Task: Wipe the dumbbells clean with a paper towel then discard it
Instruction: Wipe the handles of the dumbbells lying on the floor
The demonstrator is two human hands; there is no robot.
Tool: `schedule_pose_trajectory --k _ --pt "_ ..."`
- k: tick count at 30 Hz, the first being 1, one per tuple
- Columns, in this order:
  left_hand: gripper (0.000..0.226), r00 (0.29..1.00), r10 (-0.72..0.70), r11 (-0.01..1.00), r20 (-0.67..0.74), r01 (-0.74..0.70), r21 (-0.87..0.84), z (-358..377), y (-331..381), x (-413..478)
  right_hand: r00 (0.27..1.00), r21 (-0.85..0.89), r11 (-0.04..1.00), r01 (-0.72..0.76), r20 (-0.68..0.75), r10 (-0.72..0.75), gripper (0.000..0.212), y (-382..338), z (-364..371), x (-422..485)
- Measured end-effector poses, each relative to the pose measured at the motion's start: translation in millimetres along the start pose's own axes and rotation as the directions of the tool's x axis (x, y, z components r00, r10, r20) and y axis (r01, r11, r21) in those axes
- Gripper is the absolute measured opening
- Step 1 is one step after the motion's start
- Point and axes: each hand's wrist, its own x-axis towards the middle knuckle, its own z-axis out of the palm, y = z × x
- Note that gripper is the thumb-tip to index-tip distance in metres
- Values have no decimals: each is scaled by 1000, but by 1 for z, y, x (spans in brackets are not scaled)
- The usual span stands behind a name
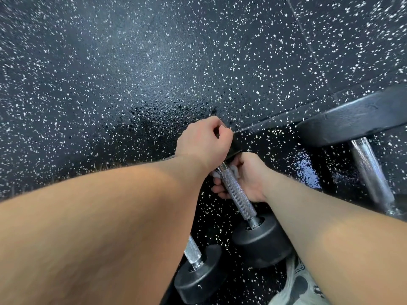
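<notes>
1. Nearest, at the bottom edge right of centre, lies a pale grey item (295, 287). It cannot be identified.
2. A small dumbbell (198, 276) lies near-left. Its handle runs under the left forearm, which hides the far end.
3. The middle dumbbell (262, 241) lies just right of it, not touching, with its knurled handle pointing far-left.
4. The right hand (244, 179) curls round the far part of that handle and holds the paper towel (217, 174) against the steel.
5. The left hand (201, 143) grips the far head of the same dumbbell, fingers curled.
6. A larger dumbbell (356, 119) lies to the right, well apart from both hands, and runs off the right edge.
7. Speckled rubber floor (110, 73) fills the far and left areas. A seam (308, 40) crosses it far-right.
</notes>
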Motion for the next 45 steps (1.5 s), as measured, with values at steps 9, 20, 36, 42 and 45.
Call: schedule_pose_trajectory --k 9,20,36,42,45 --pt "30 1000 3 1000 4 -3 -13 0 -2 0 967 37 992 120 -229 -108 34 -2 24 -9" --pt "31 1000 3 1000 3 -3 -20 0 -2 -1 879 -867 493 -75 -291 -378 23 0 34 -40" --pt "30 1000 13 1000 5 -13 -3 1 0 0 777 -828 546 -126 -424 -465 20 -2 35 -45" --pt "29 1000 5 1000 1 -5 -7 0 1 1 699 -783 608 -128 -507 -505 51 8 47 -23" --pt "24 1000 6 1000 -1 -6 4 0 2 0 681 -714 685 -141 -572 -456 34 12 49 -13"
